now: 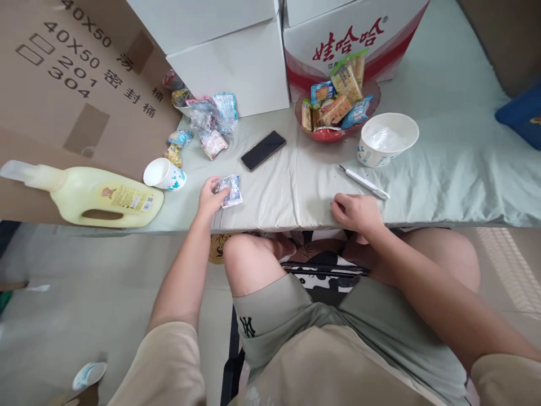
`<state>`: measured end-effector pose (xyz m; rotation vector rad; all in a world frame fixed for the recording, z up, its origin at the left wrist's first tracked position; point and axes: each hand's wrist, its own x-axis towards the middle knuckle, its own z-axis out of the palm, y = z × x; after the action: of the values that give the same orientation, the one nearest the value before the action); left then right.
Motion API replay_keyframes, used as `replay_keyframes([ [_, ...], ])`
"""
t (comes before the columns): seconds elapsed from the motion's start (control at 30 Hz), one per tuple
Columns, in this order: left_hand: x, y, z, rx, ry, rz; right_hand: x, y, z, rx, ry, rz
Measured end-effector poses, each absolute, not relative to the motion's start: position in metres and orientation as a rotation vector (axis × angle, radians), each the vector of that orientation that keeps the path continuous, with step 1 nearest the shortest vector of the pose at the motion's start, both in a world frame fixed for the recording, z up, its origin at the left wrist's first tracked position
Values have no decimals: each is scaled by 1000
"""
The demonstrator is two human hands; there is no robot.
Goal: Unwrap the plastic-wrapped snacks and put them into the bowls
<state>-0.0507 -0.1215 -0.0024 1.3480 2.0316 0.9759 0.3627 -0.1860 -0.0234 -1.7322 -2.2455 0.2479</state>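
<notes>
My left hand [212,195] grips a small clear and silvery snack packet [231,192] near the front edge of the cloth-covered table. Its thumb lies over the packet. My right hand [357,213] rests on the table edge with its fingers curled in, and I see nothing in it. Just beyond that hand lies a white pen [364,182]. A dark smartphone [264,150] lies flat between the two hands, farther back. Behind the left hand sits a pile of wrapped snacks [211,121].
A red bowl of packaged snacks [302,121] stands before a white and red carton [350,34]. Right of it is a paper bowl [376,155] holding clear plastic. On the left are a paper cup [171,176], a yellow jug [88,194] lying down, and a brown carton [84,73].
</notes>
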Motion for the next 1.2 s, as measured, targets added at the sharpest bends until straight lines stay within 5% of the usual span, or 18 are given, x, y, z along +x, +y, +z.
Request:
replay_keyframes([
  [0.33, 101, -154, 5, 1336, 1394, 1318, 366, -183, -21, -1710, -2206, 404],
  [0.67, 178, -166, -31, 1162, 1121, 1208, 376, -181, -24, -1504, -1963, 702],
  [0.83, 161, -167, -29, 1285, 1224, 1049, 371, -179, -23, -1570, -1885, 675],
  [1.2, 132, -162, -20, 1305, 1512, 1339, 415, -168, -27, -1877, -1819, 129],
])
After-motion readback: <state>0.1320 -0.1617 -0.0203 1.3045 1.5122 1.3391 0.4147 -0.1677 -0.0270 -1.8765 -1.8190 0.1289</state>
